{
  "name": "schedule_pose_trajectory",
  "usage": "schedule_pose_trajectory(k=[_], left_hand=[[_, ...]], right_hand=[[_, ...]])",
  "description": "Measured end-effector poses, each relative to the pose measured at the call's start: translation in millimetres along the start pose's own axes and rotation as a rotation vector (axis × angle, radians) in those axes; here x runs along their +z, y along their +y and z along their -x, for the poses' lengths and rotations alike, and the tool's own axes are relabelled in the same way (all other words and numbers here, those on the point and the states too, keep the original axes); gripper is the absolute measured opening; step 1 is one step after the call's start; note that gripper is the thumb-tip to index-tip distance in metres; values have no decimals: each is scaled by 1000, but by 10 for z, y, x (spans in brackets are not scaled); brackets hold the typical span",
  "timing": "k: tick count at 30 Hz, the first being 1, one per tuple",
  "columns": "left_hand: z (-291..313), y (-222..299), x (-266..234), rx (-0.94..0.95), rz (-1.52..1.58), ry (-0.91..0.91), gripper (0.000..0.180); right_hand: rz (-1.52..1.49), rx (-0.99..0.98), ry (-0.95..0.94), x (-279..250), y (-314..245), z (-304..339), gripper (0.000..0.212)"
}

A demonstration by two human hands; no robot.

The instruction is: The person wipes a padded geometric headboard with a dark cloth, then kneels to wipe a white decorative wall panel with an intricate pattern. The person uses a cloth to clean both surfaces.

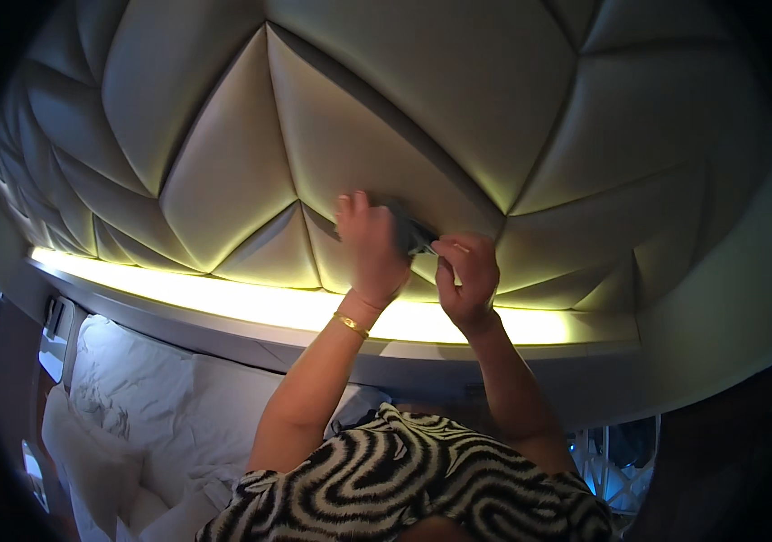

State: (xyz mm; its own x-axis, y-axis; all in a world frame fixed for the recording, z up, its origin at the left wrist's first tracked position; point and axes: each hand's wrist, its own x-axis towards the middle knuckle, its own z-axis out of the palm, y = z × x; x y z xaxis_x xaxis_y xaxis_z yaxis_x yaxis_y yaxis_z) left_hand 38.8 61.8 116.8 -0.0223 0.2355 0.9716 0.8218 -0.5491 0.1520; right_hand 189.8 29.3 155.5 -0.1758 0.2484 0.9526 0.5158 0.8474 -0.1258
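Note:
Both my hands are raised in front of a padded wall panel point(341, 117). A crumpled dark grey cloth point(409, 230) lies between them, partly covered by my left hand. My left hand point(371, 248), with a gold bracelet point(351, 325) on its wrist, is closed on the cloth's left part. Motion blurs this hand, and some of its fingers are hidden. On the other side, my right hand point(467, 275) pinches the cloth's right end between thumb and fingers. The cloth is close to the panel, just above a glowing light strip; whether it touches the panel I cannot tell.
The light strip point(178, 291) runs along a ledge point(223, 330) under the panel. Below it at left is a bed with rumpled white bedding point(160, 397). A lattice-sided piece of furniture point(616, 465) stands at lower right.

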Motion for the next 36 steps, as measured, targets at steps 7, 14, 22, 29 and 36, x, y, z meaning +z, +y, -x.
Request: schedule_pose_trajectory(k=[7,14,22,29,36], left_hand=[[545,334,389,396,-75,-271,43],[2,238,259,318,12,-135,53],[64,698,620,490,49,-346,42],[550,570,718,611,123,-481,48],[679,473,542,704,27,-675,45]], right_hand=[[128,155,31,-80,148,323,25],[198,187,101,-367,185,308,27],[249,340,235,-421,537,487,21],[312,424,142,-377,520,1027,29],[93,732,132,-301,323,1182,19]])
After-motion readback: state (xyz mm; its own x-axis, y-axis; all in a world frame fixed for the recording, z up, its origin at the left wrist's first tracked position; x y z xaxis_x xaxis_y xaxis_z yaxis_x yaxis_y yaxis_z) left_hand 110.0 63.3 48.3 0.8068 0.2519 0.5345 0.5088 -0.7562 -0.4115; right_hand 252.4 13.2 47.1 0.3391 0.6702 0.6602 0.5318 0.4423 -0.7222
